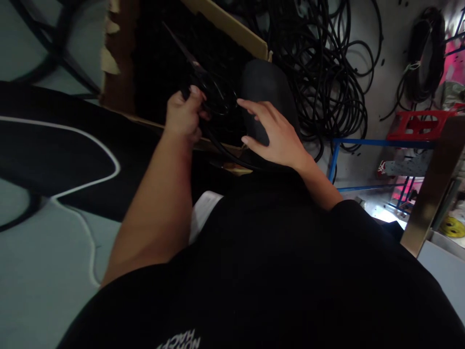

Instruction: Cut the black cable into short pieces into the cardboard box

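My left hand (185,114) is closed around a black cable (221,150), which runs down from the fist toward my lap. Just beyond that fist is a pair of scissors (203,75) with black handles, its blade pointing to the upper left. My right hand (278,133) has its fingers stretched out and apart, the index fingertip close to the scissors' handle loops. Whether that fingertip touches them I cannot tell. Both hands are at the near side of an open cardboard box (225,22), whose dark contents are hard to make out.
Loose coils of black cable (323,77) cover the floor to the right of my knee (267,82). Farther right are a tied cable coil (423,58), a red plastic stool (417,125) and a blue metal frame (385,143). A white cord (80,130) crosses a black surface at left.
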Action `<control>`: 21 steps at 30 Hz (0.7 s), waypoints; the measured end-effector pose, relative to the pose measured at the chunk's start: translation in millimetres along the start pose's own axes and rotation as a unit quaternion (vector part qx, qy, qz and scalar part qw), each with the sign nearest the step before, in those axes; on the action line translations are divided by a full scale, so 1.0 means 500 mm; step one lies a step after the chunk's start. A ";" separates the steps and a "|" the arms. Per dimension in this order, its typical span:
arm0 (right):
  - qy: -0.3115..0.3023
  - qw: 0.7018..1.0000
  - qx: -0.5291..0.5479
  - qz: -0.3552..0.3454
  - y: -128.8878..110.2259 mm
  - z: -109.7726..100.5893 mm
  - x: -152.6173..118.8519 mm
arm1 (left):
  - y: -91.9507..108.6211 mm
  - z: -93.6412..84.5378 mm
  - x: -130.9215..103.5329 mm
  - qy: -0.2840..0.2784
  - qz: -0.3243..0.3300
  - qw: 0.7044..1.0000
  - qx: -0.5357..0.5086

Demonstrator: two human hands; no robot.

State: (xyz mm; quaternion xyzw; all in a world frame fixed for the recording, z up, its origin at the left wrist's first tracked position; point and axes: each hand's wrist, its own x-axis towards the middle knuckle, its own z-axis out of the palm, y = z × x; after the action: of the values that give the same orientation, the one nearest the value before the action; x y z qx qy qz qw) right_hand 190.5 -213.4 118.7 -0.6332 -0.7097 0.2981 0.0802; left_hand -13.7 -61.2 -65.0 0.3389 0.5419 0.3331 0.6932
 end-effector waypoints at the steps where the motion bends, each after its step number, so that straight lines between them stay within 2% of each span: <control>1: -0.008 1.000 -0.017 0.001 0.000 -0.005 -0.004 | 0.001 0.000 -0.001 -0.002 -0.001 1.000 0.003; 5: 0.000 0.999 0.030 0.022 0.019 0.004 -0.010 | -0.006 0.003 0.005 0.011 -0.009 1.000 0.023; 7: 0.028 0.989 0.137 0.037 0.029 0.017 -0.009 | -0.011 0.004 0.008 0.013 -0.010 1.000 0.017; 8: 0.044 0.974 0.218 0.041 0.032 0.024 -0.007 | -0.013 0.004 0.009 0.010 -0.008 1.000 0.013; 9: 0.056 0.947 0.312 0.044 0.032 0.031 -0.004 | -0.015 0.002 0.011 0.005 -0.004 1.000 0.013; 10: 0.058 0.908 0.413 0.046 0.032 0.036 0.000 | -0.018 0.000 0.012 -0.002 0.001 1.000 0.016; 12: 0.048 0.796 0.601 0.049 0.026 0.043 0.010 | -0.023 -0.006 0.015 -0.019 0.013 0.999 0.025; 14: 0.043 0.679 0.730 0.057 0.017 0.044 0.019 | -0.029 -0.013 0.019 -0.030 0.018 0.999 0.028; 16: 0.037 0.593 0.802 0.063 0.009 0.040 0.025 | -0.035 -0.018 0.022 -0.034 0.017 0.999 0.023; 18: 0.016 0.538 0.840 0.065 0.003 0.033 0.026 | -0.039 -0.022 0.023 -0.041 0.020 0.999 0.019; 21: 0.002 0.478 0.876 0.065 0.005 0.023 0.022 | -0.039 -0.024 0.020 -0.049 0.029 0.998 0.017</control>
State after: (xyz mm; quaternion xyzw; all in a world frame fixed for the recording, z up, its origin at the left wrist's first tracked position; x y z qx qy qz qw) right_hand 184.9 -206.5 105.2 -0.2793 -0.0372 0.7678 0.5754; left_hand -21.7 -62.3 -89.0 0.3818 0.5030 0.3269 0.7031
